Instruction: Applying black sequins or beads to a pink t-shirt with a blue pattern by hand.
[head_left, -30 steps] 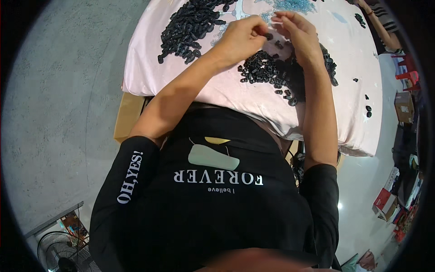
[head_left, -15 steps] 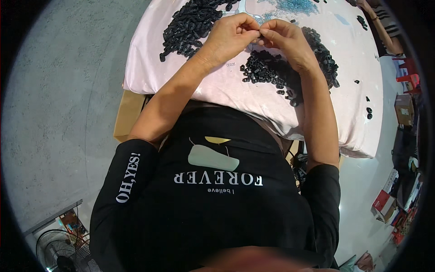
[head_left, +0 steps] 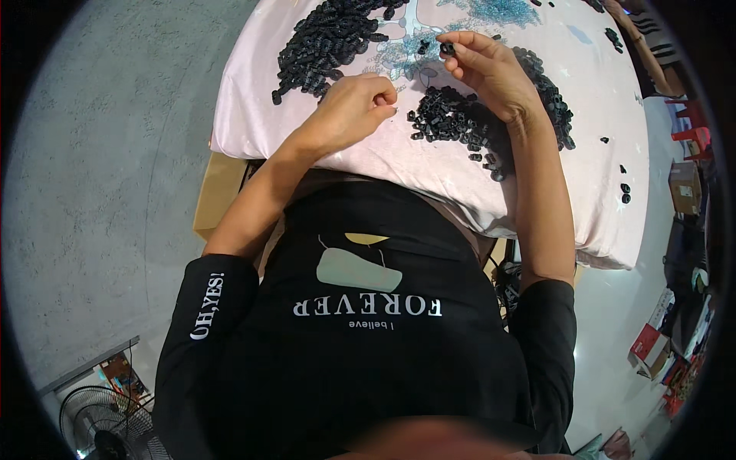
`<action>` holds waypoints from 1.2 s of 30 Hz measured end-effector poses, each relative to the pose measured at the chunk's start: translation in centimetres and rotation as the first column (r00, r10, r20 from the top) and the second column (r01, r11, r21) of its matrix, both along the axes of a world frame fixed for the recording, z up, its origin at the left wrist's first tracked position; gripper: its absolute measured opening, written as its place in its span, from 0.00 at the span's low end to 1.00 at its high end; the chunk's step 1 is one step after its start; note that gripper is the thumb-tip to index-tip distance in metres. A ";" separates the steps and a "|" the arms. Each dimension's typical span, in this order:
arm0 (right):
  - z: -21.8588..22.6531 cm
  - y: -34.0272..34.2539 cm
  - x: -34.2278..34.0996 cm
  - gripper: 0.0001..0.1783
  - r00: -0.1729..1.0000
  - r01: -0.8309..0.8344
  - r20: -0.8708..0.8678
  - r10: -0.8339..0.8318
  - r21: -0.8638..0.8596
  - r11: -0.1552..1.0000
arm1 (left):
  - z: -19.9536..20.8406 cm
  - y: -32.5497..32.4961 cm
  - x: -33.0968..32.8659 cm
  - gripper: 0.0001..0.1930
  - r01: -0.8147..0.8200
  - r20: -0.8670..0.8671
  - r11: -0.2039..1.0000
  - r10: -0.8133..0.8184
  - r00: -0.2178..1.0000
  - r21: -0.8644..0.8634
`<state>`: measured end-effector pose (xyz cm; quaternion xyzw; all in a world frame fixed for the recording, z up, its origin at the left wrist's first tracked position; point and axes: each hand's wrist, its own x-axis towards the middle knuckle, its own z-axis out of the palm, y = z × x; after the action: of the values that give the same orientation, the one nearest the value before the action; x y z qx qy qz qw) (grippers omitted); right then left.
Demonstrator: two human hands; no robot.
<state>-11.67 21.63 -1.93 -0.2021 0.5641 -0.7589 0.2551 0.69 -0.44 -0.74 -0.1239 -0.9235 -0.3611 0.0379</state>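
Between the thumb and fingertips of my right hand (head_left: 494,73) is a small black plastic part (head_left: 447,49), raised above the cloth. My left hand (head_left: 349,111) is low over the cloth, its fingers curled and the thumb tip a little apart from the index finger. The tiny coiled pieces that lay at that spot are hidden by its fingertips. Just below my right hand spreads a pile of small black parts (head_left: 445,115). Beyond my left hand is a larger heap of black ribbed pieces (head_left: 322,42).
A pale pink cloth (head_left: 360,153) covers the table. More black pieces (head_left: 556,107) lie beside my right wrist, and clear bluish bits (head_left: 502,11) at the far side. Another person's arm (head_left: 648,57) reaches in at the far right. A fan (head_left: 107,429) stands at lower left.
My hands, which were together at their fingertips, have parted. The left moved down and toward me to the cloth; the right stayed up with the black part now showing.
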 end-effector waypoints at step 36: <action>0.1 -1.0 1.4 0.11 0.992 -0.119 -0.036 0.122 0.091 0.989 | 0.8 2.5 -1.7 0.05 -0.158 0.001 0.895 0.174 0.985 0.416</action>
<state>-10.27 20.60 -1.81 -0.2400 0.5891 -0.7119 0.2974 -0.97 2.11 0.07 -0.0403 -0.8321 -0.5420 0.1104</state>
